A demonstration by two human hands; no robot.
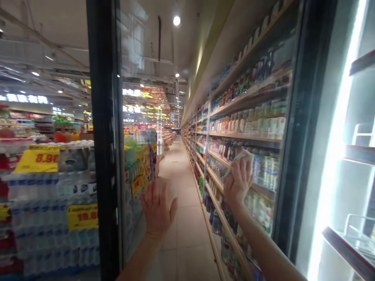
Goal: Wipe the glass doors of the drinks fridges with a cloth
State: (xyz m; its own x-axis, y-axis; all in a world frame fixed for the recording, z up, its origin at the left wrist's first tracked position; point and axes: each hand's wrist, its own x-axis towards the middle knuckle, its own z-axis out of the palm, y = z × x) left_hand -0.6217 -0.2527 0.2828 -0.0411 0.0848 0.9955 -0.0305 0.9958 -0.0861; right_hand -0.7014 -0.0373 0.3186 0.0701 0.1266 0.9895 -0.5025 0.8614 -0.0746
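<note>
Lower centre of the frame: left hand, released, fingers spread and pointing up, palm turned toward the open glass door. Gripping nothing. Touching the pane or just short of it: cannot tell. Black door frame just left of it, running from the top edge to the bottom edge.

Right of centre: right hand, clenched around a pale cloth and pressing it against the second glass pane. Cloth bunched above the knuckles, against the glass at mid height. Forearm stretching down toward the lower right edge.

Behind that pane: drink shelves packed with bottles and jars, receding along the right side toward the middle of the frame.

Far right: inside of a cooler, with a bright light strip running top to bottom and a wire-railed cooler shelf at the lower right corner.

Left third, partly seen through the open door: stacked packs of water bottles, with a yellow price sign on top and a smaller one lower down.

Between both hands, in the distance: tiled aisle floor leading away. Round ceiling lamp at upper centre.
</note>
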